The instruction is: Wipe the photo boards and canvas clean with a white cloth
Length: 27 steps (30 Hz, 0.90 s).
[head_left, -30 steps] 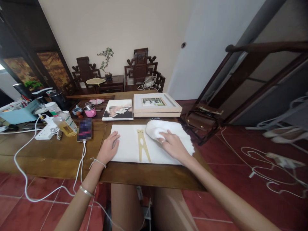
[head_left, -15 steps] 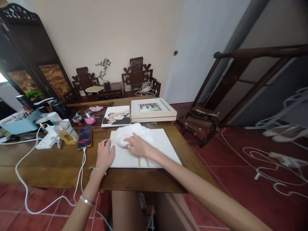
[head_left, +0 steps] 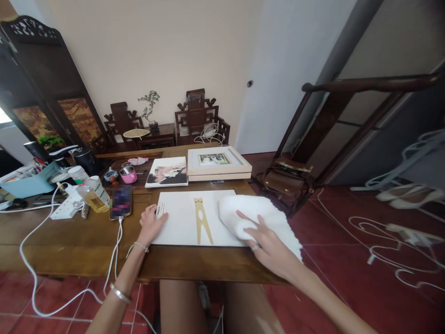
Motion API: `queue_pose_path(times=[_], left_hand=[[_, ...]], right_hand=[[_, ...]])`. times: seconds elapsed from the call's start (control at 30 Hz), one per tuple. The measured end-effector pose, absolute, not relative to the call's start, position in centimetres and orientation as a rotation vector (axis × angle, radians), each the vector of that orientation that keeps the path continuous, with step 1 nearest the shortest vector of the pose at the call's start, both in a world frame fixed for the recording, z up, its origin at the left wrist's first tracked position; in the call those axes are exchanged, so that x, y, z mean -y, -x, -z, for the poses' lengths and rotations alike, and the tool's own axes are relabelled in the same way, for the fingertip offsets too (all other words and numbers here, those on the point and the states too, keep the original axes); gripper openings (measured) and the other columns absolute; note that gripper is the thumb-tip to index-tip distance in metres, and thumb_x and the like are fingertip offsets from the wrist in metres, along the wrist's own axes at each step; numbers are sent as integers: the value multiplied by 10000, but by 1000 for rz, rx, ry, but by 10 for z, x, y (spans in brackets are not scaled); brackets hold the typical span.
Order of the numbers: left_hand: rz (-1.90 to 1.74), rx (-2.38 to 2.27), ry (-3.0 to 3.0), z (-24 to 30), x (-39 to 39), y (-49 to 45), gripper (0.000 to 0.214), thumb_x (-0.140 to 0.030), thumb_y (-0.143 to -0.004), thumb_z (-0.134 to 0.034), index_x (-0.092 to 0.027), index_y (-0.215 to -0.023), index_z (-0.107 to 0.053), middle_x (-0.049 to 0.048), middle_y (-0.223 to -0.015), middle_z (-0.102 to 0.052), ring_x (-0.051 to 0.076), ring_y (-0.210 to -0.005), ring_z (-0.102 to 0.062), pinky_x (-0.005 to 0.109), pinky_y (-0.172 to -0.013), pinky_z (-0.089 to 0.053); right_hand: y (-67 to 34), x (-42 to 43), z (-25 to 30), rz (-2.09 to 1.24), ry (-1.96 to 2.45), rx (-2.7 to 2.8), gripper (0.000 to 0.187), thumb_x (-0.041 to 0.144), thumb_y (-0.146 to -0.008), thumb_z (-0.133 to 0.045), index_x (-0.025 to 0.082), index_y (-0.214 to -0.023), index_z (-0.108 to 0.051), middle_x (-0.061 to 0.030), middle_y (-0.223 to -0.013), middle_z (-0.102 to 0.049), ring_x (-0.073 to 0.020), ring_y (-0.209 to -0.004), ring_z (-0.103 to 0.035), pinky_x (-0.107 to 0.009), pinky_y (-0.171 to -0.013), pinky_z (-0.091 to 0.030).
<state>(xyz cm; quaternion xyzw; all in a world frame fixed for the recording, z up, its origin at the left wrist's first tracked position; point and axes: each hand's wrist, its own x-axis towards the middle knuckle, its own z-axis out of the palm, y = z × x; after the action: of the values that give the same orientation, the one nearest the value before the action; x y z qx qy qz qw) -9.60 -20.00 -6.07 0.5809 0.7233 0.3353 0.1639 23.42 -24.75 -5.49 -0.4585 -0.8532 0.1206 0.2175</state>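
Observation:
A flat white panel (head_left: 181,218), like the back of a picture, lies on the wooden table near its front edge. Fixed to its middle is a gold, two-legged stand piece (head_left: 200,222). At the panel's left edge, beside a small printed label (head_left: 161,209), my left hand (head_left: 153,223) grips with the thumb on top and the fingers curled round the side. A white, fluffy cloth (head_left: 271,211) is bunched in my right hand (head_left: 266,241), which presses it on the panel's right end. Part of the cloth hangs past the table's right edge.
Behind the panel lie a photo print (head_left: 167,172) and a framed picture (head_left: 219,162). To the left are a charging phone (head_left: 121,202), an oil-coloured bottle (head_left: 93,197), a power strip (head_left: 65,206) and a pink cup (head_left: 128,174). A chair with a brown bag (head_left: 287,177) stands right.
My right hand has swept the cloth from the panel's left and middle to its right end, uncovering the gold stand piece. My left hand stays at the left edge.

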Motion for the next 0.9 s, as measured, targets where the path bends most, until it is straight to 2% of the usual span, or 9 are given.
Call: queue_pose_path(times=[0.07,0.17,0.3,0.4,0.47,0.6,0.7,0.77,0.9], left_hand=[[-1027,-1916,-1437,51,202,96,439,-382,-682,-635,-186,-1068,-556,137,-1282,-496,360,-1204,-418,528,-966,-325],[-1110,-1471,-1157,30,213,93,530,-343,-723,-634,-170,-1197,-471,145,-1263,-530,287,-1060,-568,403,-860,-464],[-1300,-1341,-940,-5,238,83,742,-160,-666,-701,-191,-1319,-352,137,-1312,-494,222,-1018,-601,290,-811,-499],[-1399,-1368,-856,-33,256,71,770,-84,-669,-664,-231,-1345,-328,133,-1288,-517,219,-967,-628,315,-780,-518],[-1460,-1325,-863,-51,266,63,752,-83,-683,-644,-253,-1346,-332,114,-1233,-565,209,-940,-640,316,-777,-523],[-1537,-1239,-860,-82,285,47,734,-81,-691,-629,-268,-1339,-341,81,-1185,-599,208,-982,-627,325,-835,-510],[-1595,-1136,-847,-101,300,34,665,-167,-732,-614,-260,-1337,-355,66,-1191,-594,225,-1054,-593,351,-887,-487],[-1585,-1083,-856,-111,310,26,623,-224,-755,-599,-284,-1331,-369,46,-1229,-571,239,-1112,-557,375,-917,-468],[-1524,-1055,-903,-114,316,31,614,-360,-737,-629,-313,-1309,-408,46,-1320,-500,292,-1171,-504,419,-941,-439]], right_hand=[[-233,247,55,-372,1250,2355,180,124,-777,-359,204,-701,-501,-112,-1281,-518,-244,-1320,-270,-565,-1071,-132],[-235,244,55,-409,1235,2309,187,164,-794,-365,200,-710,-529,-91,-1319,-486,-257,-1300,-311,-547,-1073,-162],[-223,243,51,-432,1345,2118,232,242,-822,-359,223,-872,-585,-77,-1126,-628,-281,-1189,-465,-548,-1038,-258],[-194,251,34,-463,1301,2083,240,242,-840,-348,226,-871,-585,-61,-954,-679,-276,-1076,-556,-559,-1027,-271],[-169,260,15,-478,1137,2140,238,181,-840,-340,212,-842,-576,-63,-951,-675,-263,-1133,-519,-555,-1044,-243],[-128,280,-24,-364,745,2274,114,181,-803,-455,184,-807,-569,-122,-1236,-552,-284,-1320,-255,-578,-1055,-166],[-110,288,-38,-134,627,2271,125,285,-762,-574,162,-788,-574,-181,-1409,-337,-353,-1326,-194,-635,-1012,-193],[-106,290,-41,0,638,2199,57,189,-781,-532,165,-752,-574,-176,-1401,-354,-343,-1315,-237,-614,-992,-273],[-117,290,-42,60,678,2048,218,72,-768,-439,182,-857,-605,-142,-1267,-529,-269,-1200,-457,-442,-899,-474]])
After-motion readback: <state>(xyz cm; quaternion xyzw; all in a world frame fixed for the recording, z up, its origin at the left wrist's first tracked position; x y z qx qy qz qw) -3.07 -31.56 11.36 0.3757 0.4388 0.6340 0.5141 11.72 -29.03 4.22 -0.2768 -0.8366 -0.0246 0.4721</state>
